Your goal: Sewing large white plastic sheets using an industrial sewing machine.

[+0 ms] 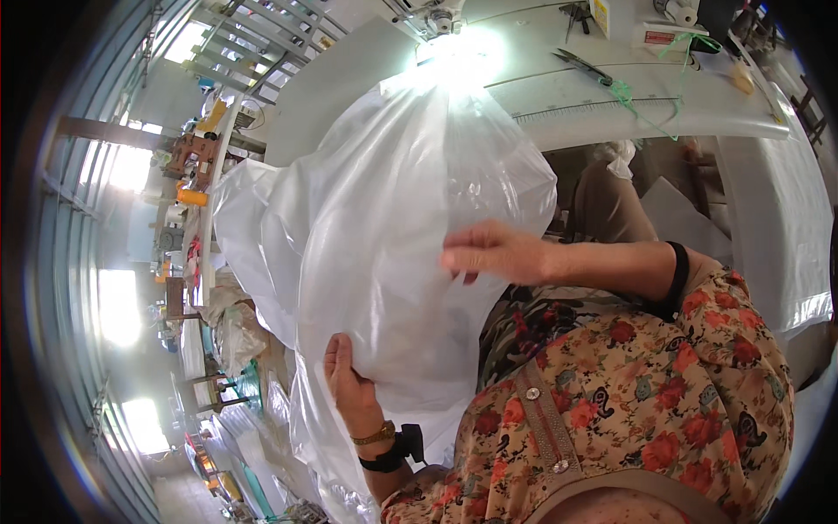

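A large translucent white plastic sheet (375,253) is bunched in folds beneath the brightly lit sewing machine head (441,22) and spreads down over my lap. My left hand (351,384), with a watch (375,434) and a black strap at the wrist, is closed at a fold of the sheet. Its fingertips are partly hidden, so its hold is hard to make out. Over the middle of the sheet, my right hand (493,249) has slightly bent fingers apart, beside a long straight line in the plastic. I see nothing gripped in it.
Scissors (583,66) with green cord tied to them lie on the white worktable (541,87), near a ruler scale along its edge. Smaller snips (573,17) sit farther back. Shelving with cluttered items, including an orange spool (192,194), stands left beside bright windows.
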A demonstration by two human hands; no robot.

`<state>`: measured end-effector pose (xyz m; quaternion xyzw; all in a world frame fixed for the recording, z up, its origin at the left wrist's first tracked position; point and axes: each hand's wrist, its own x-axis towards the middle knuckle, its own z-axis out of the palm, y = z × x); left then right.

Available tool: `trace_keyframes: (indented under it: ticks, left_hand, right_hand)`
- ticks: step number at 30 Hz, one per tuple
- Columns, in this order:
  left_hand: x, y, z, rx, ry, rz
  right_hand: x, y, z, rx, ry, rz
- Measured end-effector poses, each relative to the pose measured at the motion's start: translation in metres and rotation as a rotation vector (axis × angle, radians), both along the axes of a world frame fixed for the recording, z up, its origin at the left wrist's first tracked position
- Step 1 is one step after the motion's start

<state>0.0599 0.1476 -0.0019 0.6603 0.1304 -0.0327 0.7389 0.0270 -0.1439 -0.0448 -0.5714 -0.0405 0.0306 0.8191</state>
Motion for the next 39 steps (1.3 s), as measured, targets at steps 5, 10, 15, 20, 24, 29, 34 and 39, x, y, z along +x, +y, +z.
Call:
trace_keyframes:
  ticks: [5, 10, 15, 20, 24, 29, 34, 39]
  left_hand:
    - [0.006, 0.018, -0.04, 0.57, -0.2, -0.368]
    - [0.002, -0.048, 0.005, 1.512, -1.208, -0.312]
    - [0.0, -0.109, 0.016, 0.817, -0.546, -0.946]
    - [0.016, -0.111, -0.012, 0.93, -0.69, -0.914]
    - [0.022, -0.095, 0.004, 0.49, -0.45, -0.72]
    - [0.02, -0.115, 0.024, 0.07, -0.216, -0.708]
    - [0.013, -0.137, 0.026, 0.128, -0.289, -0.659]
    - [0.017, -0.134, -0.005, 0.373, -0.23, -0.776]
  right_hand:
    - [-0.026, 0.033, -0.019, -0.231, -0.177, 0.088]
    - [-0.056, 0.046, -0.013, -0.667, -0.223, 0.162]
    - [-0.053, 0.07, -0.037, -0.875, -0.6, 0.163]
    - [-0.05, 0.022, 0.009, -1.264, -0.376, 0.257]
    - [-0.029, -0.032, -0.036, -0.911, -0.443, -0.811]
    - [-0.022, -0.039, -0.082, -0.302, 0.063, -0.598]
    - [-0.032, -0.024, -0.031, -0.239, 0.016, -0.434]
    - [-0.041, -0.019, -0.005, -0.235, -0.01, -0.384]
